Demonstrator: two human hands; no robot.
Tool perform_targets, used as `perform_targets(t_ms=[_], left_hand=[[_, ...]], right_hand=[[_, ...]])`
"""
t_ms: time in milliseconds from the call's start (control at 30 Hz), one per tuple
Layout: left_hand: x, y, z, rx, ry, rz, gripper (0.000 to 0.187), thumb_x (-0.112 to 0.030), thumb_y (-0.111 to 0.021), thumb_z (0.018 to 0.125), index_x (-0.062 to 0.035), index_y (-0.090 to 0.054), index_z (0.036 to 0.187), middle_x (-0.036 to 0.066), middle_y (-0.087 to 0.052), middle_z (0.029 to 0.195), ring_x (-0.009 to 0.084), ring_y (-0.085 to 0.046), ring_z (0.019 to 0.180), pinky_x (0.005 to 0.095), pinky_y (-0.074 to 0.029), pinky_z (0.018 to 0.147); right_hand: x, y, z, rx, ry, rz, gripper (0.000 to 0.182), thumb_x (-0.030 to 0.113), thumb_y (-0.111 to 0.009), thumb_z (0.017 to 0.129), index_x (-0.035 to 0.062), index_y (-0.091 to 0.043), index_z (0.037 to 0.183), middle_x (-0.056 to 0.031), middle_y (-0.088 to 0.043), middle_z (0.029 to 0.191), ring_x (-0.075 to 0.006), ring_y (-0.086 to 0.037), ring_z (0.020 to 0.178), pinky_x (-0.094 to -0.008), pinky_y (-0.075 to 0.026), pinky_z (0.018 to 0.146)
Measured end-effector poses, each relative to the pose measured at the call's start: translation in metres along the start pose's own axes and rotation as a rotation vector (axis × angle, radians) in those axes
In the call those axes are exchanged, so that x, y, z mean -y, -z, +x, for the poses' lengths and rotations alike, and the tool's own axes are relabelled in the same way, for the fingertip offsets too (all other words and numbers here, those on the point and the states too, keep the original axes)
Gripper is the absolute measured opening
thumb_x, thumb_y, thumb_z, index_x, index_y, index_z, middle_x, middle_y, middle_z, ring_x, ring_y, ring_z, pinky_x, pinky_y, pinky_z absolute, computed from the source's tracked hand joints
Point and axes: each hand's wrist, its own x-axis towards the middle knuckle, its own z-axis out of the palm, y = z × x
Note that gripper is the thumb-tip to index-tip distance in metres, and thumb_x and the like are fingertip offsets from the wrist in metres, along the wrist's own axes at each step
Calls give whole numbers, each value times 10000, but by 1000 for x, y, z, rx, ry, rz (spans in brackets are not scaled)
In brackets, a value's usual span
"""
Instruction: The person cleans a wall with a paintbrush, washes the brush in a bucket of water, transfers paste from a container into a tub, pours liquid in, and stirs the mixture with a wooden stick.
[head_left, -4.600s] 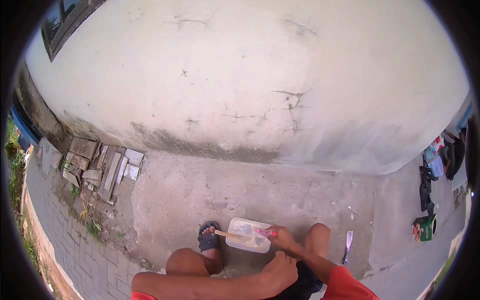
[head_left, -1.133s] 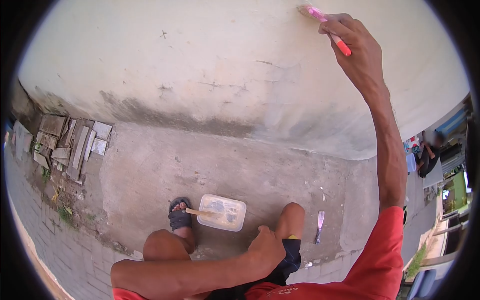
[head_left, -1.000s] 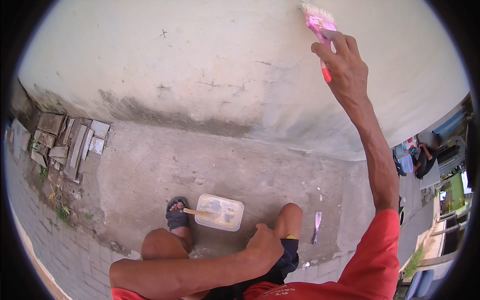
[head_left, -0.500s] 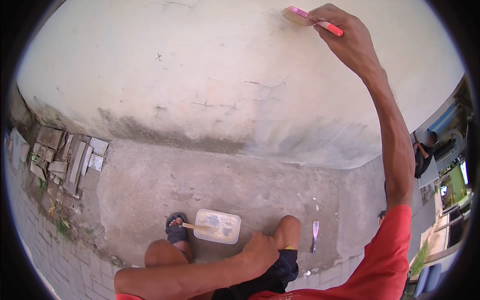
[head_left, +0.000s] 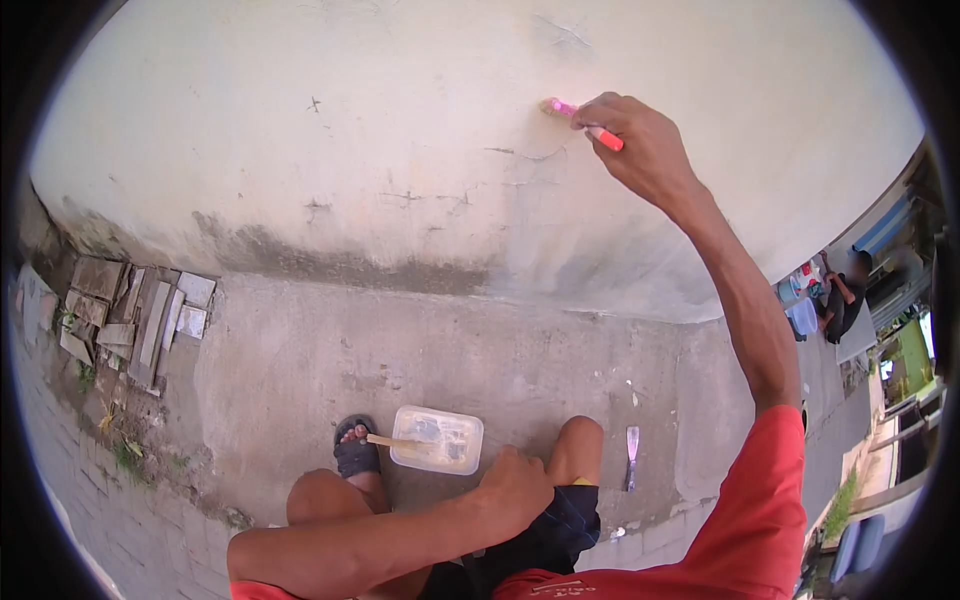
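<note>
My right hand [head_left: 640,140] is closed round a pink and orange-red handled brush [head_left: 612,139], its bristles against the cracked pale wall [head_left: 420,110]. Near my raised knee, my left hand [head_left: 517,487] is curled into a loose fist; whether it holds anything is hidden. Between my legs on the concrete floor lies a shallow clear plastic container [head_left: 460,441] with pale residue. A wooden-handled tool [head_left: 392,441] rests over its left rim. To the right of my knee lies a putty knife with a pinkish handle [head_left: 632,440].
Stacked wooden and tile pieces [head_left: 150,320] lie by the wall at the left. At the far right, a person in dark clothes [head_left: 848,300] sits near blue buckets [head_left: 802,316]. My sandalled foot [head_left: 356,447] is beside the container.
My right hand and the brush have moved down and to the left along the wall. More of the buckets beside the other person shows. My left hand remains near my knee.
</note>
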Motion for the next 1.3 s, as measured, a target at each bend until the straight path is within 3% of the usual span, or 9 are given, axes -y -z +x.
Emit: perform_targets(t_ms=[67,133,200,333,633,767,1000,1133,1300], left_hand=[[2,0,0,4,-2,1,288,-179,-746,729,-24,-719,971,116,-678,948,260,-674,887,377,-488,773],[3,-2,-1,3,12,16,294,-187,-745,738,-23,-717,980,118,-675,964,259,-674,888,383,-492,783],[2,-3,-3,28,38,17,302,-192,-745,742,-20,-714,989,120,-673,972,260,-672,899,383,-492,788],[0,-6,-12,33,51,44,289,-179,-730,758,-22,-709,1000,124,-668,977,259,-659,943,377,-488,803],[-13,-3,-43,12,114,-16,259,-151,-673,769,-2,-692,980,136,-657,967,250,-643,949,347,-454,776],[-9,-7,-46,26,121,-12,260,-145,-667,768,2,-689,981,147,-655,975,249,-644,933,345,-446,770],[-4,-5,-40,9,127,-46,263,-130,-660,766,11,-684,987,167,-647,1003,267,-641,940,355,-439,798],[-4,-12,-40,-24,144,-22,269,-113,-669,748,10,-678,987,168,-639,1010,268,-635,950,361,-436,809],[2,-12,-59,35,226,-25,256,-180,-682,826,-3,-658,1009,156,-630,999,282,-639,937,374,-449,804]], right_hand=[[-18,37,30,-147,-79,23,150,60,-638,875,126,-707,991,-38,-671,1060,-230,-641,963,-375,-539,765],[-6,59,35,-268,118,-149,219,2,-679,812,115,-680,1000,-51,-655,1101,-266,-618,989,-362,-538,787],[1,36,17,-364,225,-296,128,11,-699,825,88,-668,922,-55,-661,922,-222,-626,829,-362,-513,657],[5,-89,-77,-137,170,-267,159,105,-674,775,135,-604,914,-77,-578,1188,-251,-577,1018,-342,-558,718],[74,-306,-266,295,45,99,167,139,-690,764,112,-613,910,-107,-528,1165,-287,-536,1090,-413,-574,725],[66,-307,-273,409,-53,175,191,118,-700,751,114,-632,930,-93,-538,1143,-286,-548,1066,-411,-579,720],[9,-141,-162,-47,-63,-1,323,-32,-671,717,156,-626,975,-55,-574,1114,-272,-582,1025,-375,-552,689],[2,-129,-152,-297,-54,-154,339,-26,-684,706,160,-630,984,-58,-590,1212,-283,-594,1050,-335,-553,715],[34,-250,-258,136,14,43,175,78,-678,765,119,-623,926,-88,-588,1201,-289,-563,1121,-386,-577,778]])
